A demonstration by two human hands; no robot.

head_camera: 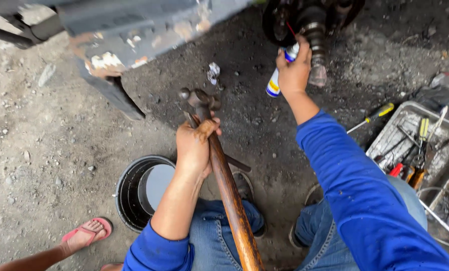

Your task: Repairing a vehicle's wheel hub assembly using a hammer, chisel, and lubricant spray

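Two grips closed: left hand (193, 145) on hammer (219, 170), right hand (293, 73) on spray can (279, 75).

A white spray can (280, 70) with blue cap and red straw tilts against the greasy axle hub (312, 30); a long rusty-brown hammer (219, 170) slants upright, head topmost, above the gravel floor.

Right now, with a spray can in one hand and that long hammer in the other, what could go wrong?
The right hand aims the spray can up at the greasy hub; mist might drift back toward the face. The left hand holds the hammer near its head, so the long handle could swing or slip. A bystander's sandalled foot beside the black bucket looks close enough to be struck if it drops.
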